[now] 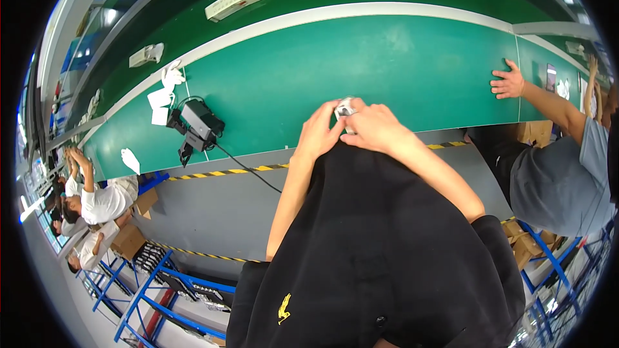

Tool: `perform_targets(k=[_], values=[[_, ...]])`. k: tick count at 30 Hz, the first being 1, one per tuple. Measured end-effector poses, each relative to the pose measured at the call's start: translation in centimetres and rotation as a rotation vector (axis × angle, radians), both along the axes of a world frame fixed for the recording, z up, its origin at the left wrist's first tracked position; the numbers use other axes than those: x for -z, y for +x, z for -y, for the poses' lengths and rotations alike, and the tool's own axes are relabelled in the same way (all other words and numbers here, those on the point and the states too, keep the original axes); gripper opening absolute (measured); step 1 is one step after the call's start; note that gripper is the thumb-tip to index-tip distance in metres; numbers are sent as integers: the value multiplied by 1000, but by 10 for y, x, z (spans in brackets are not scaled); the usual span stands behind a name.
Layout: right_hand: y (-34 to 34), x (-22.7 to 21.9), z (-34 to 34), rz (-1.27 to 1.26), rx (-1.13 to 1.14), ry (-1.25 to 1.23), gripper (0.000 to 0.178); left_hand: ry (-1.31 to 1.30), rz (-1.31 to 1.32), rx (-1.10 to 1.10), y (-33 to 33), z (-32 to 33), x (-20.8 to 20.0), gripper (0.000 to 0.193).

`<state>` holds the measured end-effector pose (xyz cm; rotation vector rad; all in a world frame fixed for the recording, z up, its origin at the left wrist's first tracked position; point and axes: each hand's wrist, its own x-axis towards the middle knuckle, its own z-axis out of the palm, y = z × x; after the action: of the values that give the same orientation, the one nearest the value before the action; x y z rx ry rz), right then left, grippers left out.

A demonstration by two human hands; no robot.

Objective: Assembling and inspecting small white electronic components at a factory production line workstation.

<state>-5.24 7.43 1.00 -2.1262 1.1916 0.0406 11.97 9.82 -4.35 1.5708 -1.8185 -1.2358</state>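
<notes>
Close to the near edge of the green table (277, 90), my left hand (317, 130) and my right hand (375, 126) meet around a small white-and-dark object (345, 108). Its kind is too small to make out, and the fingers cover much of it. The left fingers grip it from the left side. From the right, the other hand's fingers are closed over it, with the thumb and index finger near its lower part.
Left on the table sits a black device with straps and a cable (201, 121), beside white cards (160, 106) and a white glove (172, 75). Power strips (235, 4) lie beyond the pale rail. At right, a co-worker's hand (508, 81) rests on the table.
</notes>
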Motion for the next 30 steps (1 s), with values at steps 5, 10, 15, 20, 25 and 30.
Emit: perform_targets(k=[5, 10, 15, 20, 25, 30], values=[[-9, -2, -6, -41, -58, 247, 30, 242, -211, -71, -7, -10, -9, 36], [-11, 3, -16, 12, 32, 227, 28, 87, -200, -32, -11, -13, -2, 37], [-23, -30, -24, 91, 70, 45, 25, 235, -226, -124, -7, -10, -7, 38], [-32, -30, -29, 116, 57, 36, 24, 187, -283, -144, -8, -13, 1, 40], [-12, -29, -27, 142, 84, -4, 26, 234, -236, -115, -6, -13, 1, 42], [0, 1, -17, -16, 62, -54, 29, 214, -236, -71, -7, -12, 2, 40]])
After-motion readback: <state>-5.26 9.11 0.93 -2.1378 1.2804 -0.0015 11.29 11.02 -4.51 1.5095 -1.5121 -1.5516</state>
